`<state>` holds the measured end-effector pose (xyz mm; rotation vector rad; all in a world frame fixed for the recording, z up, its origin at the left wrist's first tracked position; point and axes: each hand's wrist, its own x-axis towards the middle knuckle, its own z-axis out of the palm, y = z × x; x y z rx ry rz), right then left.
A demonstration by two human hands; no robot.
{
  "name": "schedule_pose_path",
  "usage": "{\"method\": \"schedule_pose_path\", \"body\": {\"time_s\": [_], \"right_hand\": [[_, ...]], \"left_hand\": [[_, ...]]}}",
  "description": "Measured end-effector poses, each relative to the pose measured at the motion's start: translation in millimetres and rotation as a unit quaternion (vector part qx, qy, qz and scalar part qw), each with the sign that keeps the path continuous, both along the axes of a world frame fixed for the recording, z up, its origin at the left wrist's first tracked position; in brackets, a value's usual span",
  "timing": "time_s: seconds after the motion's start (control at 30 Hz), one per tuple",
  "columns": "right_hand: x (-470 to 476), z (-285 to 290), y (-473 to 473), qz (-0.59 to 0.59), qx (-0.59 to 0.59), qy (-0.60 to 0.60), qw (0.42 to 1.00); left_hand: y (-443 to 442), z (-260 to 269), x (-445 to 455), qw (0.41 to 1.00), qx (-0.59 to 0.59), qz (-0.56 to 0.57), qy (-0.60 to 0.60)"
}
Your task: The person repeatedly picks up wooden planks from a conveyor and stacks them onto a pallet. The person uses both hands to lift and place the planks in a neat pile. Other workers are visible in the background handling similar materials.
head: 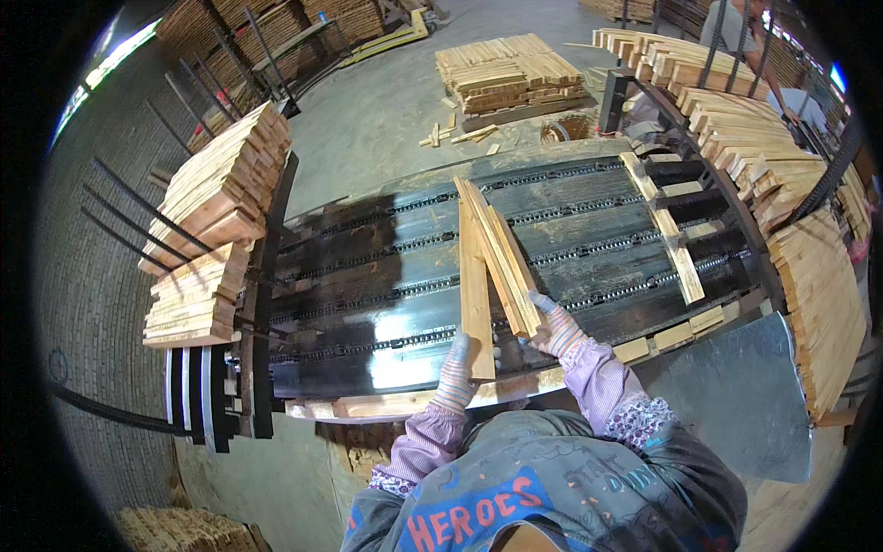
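Note:
My left hand [455, 372], in a striped knit glove, grips the left edge of a flat wooden board [474, 303] near its close end. At the close end of a small bundle of narrow wooden boards [502, 265], my right hand [550, 327] holds on from the right side, also gloved. The far ends of the board and bundle meet, and their near ends are spread apart in a narrow V. Both lie over a black chain conveyor table [338, 317]. Some fingers of each hand are hidden by the wood.
Stacked boards [214, 186] stand at the left behind metal rods. More boards [755, 138] line a curved rack on the right, where a person [731, 31] leans in. One strip [666, 228] lies across the chains. A board pile [510, 76] stands on the floor beyond.

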<state>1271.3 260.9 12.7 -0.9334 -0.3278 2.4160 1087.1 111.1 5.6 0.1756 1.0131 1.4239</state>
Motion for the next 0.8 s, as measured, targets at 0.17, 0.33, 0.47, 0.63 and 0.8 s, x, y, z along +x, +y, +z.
{"method": "schedule_pose_path", "body": {"time_s": [0.17, 0.33, 0.47, 0.63, 0.8], "right_hand": [[12, 17, -1, 0.051, 0.176, -0.029, 0.983], [4, 5, 7, 0.108, 0.537, -0.611, 0.571], [-17, -16, 15, 0.225, 0.485, -0.724, 0.436], [-22, -22, 28, 0.181, 0.451, -0.516, 0.705], [-10, 3, 1, 0.059, 0.112, 0.045, 0.991]], "left_hand": [[-8, -8, -22, 0.999, 0.042, 0.024, -0.013], [-15, -18, -45, 0.993, 0.103, -0.045, 0.045], [-20, -31, -58, 0.994, 0.022, -0.068, 0.077], [-23, -30, -68, 0.973, 0.006, -0.089, 0.212], [-9, -18, -54, 0.941, 0.022, -0.016, 0.336]]}}
